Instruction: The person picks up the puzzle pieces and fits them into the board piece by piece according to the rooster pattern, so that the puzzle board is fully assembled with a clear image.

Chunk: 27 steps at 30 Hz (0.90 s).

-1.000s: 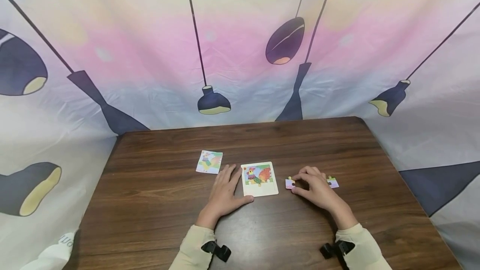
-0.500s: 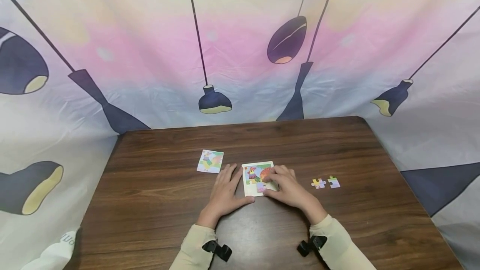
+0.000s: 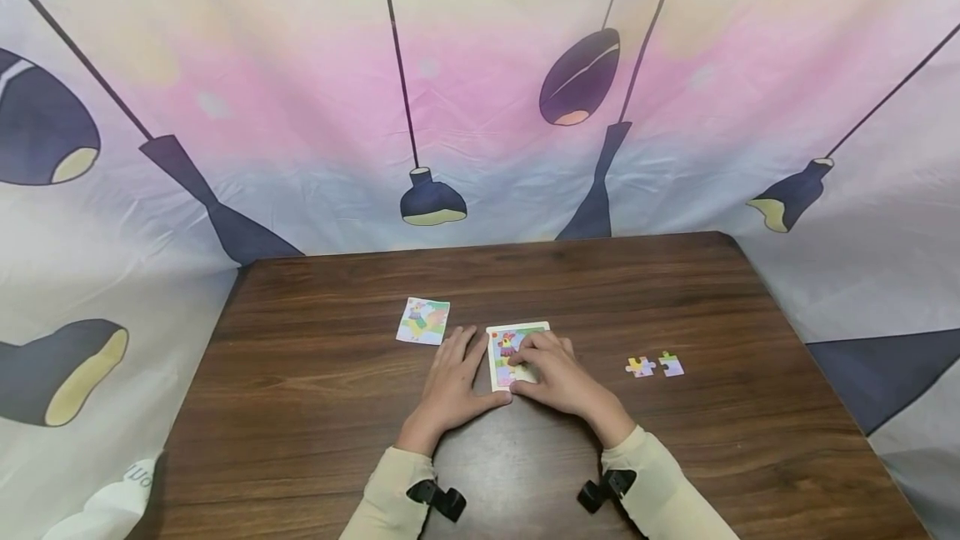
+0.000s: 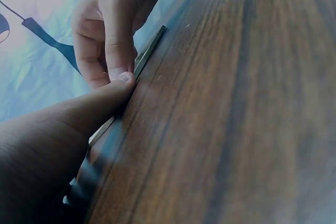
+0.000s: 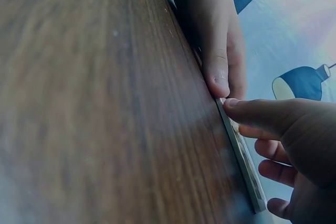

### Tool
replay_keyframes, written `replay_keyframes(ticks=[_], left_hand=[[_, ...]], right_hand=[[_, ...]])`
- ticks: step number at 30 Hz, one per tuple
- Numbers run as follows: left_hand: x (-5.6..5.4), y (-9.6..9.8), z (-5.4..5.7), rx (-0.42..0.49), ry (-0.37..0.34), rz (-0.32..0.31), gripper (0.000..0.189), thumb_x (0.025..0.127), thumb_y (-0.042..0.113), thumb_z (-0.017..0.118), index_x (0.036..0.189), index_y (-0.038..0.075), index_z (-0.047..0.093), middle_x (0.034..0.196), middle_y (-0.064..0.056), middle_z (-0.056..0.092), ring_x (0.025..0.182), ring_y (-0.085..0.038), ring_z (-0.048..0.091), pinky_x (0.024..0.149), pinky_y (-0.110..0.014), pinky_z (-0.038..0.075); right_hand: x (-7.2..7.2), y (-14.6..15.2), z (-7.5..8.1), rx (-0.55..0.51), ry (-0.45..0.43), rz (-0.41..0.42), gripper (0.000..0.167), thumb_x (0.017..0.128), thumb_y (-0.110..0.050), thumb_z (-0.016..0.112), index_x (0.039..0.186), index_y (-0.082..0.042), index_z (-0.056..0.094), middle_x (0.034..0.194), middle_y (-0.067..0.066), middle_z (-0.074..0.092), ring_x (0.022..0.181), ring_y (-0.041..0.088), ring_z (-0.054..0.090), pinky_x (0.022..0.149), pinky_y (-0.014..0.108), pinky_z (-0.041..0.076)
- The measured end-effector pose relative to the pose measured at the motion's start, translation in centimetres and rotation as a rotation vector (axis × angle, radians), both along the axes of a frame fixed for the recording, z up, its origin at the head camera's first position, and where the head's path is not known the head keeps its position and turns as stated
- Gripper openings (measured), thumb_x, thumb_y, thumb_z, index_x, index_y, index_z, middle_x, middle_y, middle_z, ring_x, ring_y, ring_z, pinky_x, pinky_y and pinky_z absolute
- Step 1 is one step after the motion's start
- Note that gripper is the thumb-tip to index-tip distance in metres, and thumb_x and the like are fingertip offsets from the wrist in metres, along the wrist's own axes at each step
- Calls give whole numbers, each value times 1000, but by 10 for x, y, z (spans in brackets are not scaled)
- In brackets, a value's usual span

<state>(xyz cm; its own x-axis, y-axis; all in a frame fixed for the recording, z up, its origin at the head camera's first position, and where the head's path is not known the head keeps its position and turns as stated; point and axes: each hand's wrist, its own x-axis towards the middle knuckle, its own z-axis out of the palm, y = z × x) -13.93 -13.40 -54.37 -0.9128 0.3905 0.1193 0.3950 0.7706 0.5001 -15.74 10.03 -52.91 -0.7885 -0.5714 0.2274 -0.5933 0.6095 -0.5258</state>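
Observation:
A puzzle tray (image 3: 492, 369) with a white border and a colourful rooster picture lies on the table in the head view. My left hand (image 3: 450, 380) is spread flat beside it, fingers straight along the left side and thumb at the near-left corner. Over the tray's right half, my right hand (image 3: 558, 377) pinches a pink and lilac jigsaw piece (image 3: 507, 377) between thumb and curled index finger, low in the tray's bottom row. The right hand covers much of the picture. In the right wrist view the tray edge (image 5: 244, 166) shows side-on, with both thumbs meeting near it.
Two loose jigsaw pieces, a yellow and lilac one (image 3: 641, 367) and a green and lilac one (image 3: 671, 364), lie to the right. A small printed picture card (image 3: 423, 321) lies at the upper left. A patterned cloth (image 3: 330, 107) hangs behind the wooden table (image 3: 315, 407).
My right hand has carried a jigsaw piece from the right over to the tray, then shifted it left along the bottom row. The left hand has stayed by the tray.

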Motion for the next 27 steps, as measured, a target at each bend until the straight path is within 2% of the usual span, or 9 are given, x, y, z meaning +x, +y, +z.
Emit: replay_keyframes(ticks=[5, 12, 17, 22, 27], left_hand=[[0, 0, 1, 7, -6, 2, 100, 87, 63, 79, 161, 6, 43, 167, -21, 33, 158, -43, 21, 127, -62, 16], [1, 0, 1, 8, -12, 8, 101, 86, 63, 79, 162, 6, 43, 168, -21, 33, 159, -43, 19, 127, -62, 16], [0, 1, 0, 12, -8, 3, 101, 86, 62, 80, 162, 6, 42, 167, -21, 33, 159, -43, 20, 127, -63, 17], [0, 2, 0, 22, -15, 7, 102, 86, 60, 81, 162, 6, 42, 167, -22, 33, 158, -44, 20, 127, -63, 17], [0, 2, 0, 15, 3, 9, 103, 83, 60, 83, 161, 4, 43, 166, -23, 35, 157, -45, 23, 126, -63, 20]], right_hand=[[1, 0, 1, -19, 24, 17, 26, 90, -24, 87, 113, -15, 80, 109, -5, 61, 108, 19, 54, 91, 47, 37], [2, -2, 4, 55, 37, 43, 22, 93, -29, 83, 113, -19, 83, 109, -6, 59, 107, 16, 52, 90, 45, 35], [2, 11, 1, -31, 32, 42, 24, 94, -24, 83, 116, -19, 82, 112, -5, 62, 109, 17, 53, 90, 44, 34], [0, 41, -2, -149, 32, -22, 28, 89, -21, 87, 115, -17, 82, 109, -2, 65, 102, 16, 51, 87, 43, 33], [0, 77, -1, -168, -18, -121, 32, 86, -23, 90, 116, -18, 82, 104, -2, 63, 99, 14, 49, 87, 43, 33]])
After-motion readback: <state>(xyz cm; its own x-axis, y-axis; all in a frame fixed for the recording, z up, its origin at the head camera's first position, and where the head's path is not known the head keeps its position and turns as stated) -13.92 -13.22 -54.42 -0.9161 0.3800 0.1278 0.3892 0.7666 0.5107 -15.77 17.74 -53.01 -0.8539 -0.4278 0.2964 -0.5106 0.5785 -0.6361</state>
